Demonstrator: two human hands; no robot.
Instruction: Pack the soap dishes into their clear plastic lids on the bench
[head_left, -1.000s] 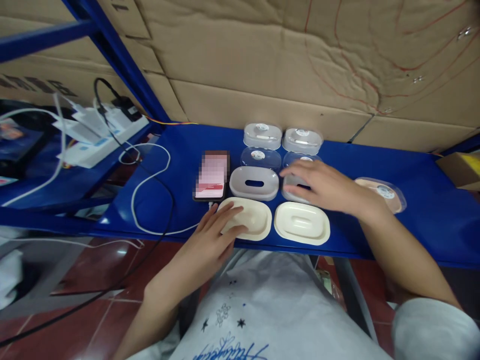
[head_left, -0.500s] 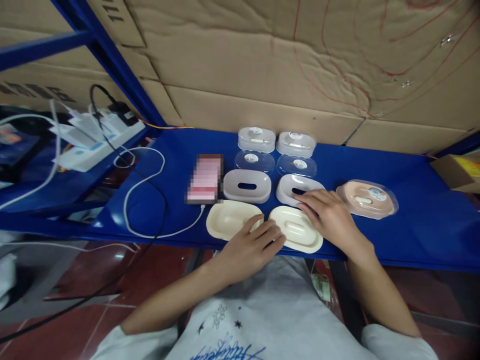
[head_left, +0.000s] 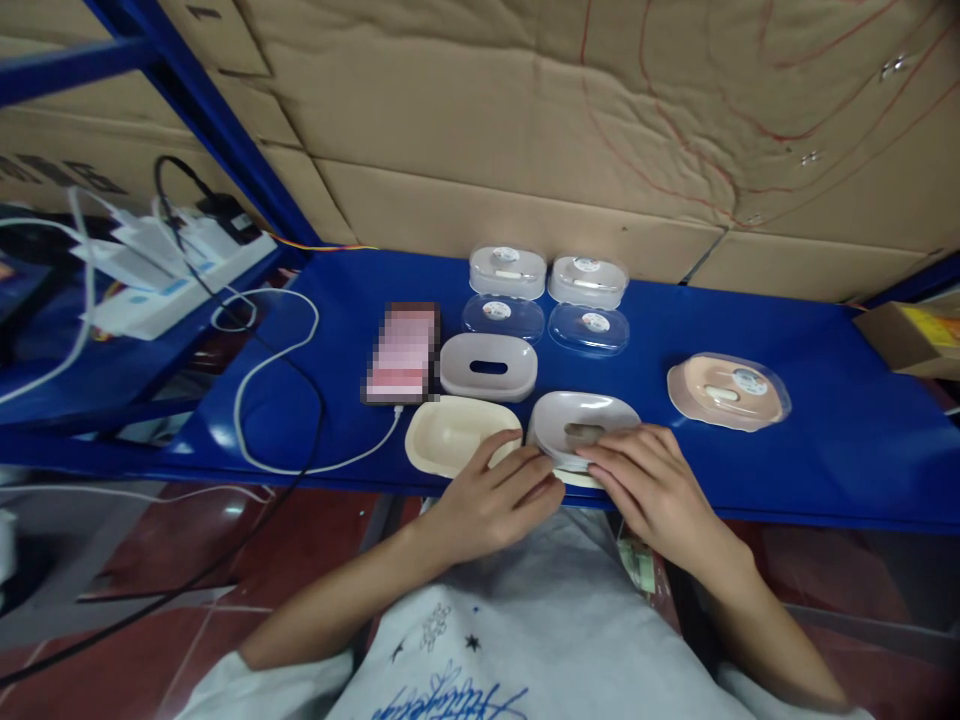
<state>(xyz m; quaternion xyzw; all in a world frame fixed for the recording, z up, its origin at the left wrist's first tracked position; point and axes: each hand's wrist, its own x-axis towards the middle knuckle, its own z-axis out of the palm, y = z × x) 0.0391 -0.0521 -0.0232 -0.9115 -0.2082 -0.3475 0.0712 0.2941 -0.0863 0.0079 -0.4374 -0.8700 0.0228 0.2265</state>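
My right hand [head_left: 656, 490] pinches the near right rim of a pale grey oval dish [head_left: 555, 412] with a slot in its middle. The dish sits over a cream oval tray [head_left: 579, 479], of which only a near strip shows. My left hand [head_left: 499, 495] is open with its fingers apart and slightly bent, beside the grey dish. Its index finger reaches over the right end of a second cream oval tray [head_left: 431, 445]. A second slotted grey dish [head_left: 517, 392] lies behind that tray.
Two clear lids [head_left: 589, 338] with round labels lie behind the dishes. Farther back stand two lidded grey boxes [head_left: 589, 292]. A peach lidded box [head_left: 694, 400] is to the right. At left are a phone [head_left: 405, 350], a white cable [head_left: 330, 469] and a power strip [head_left: 142, 310].
My right hand has brought the right grey dish toward me, onto the right cream tray. My left hand has hardly moved, and the whole view has shifted slightly.
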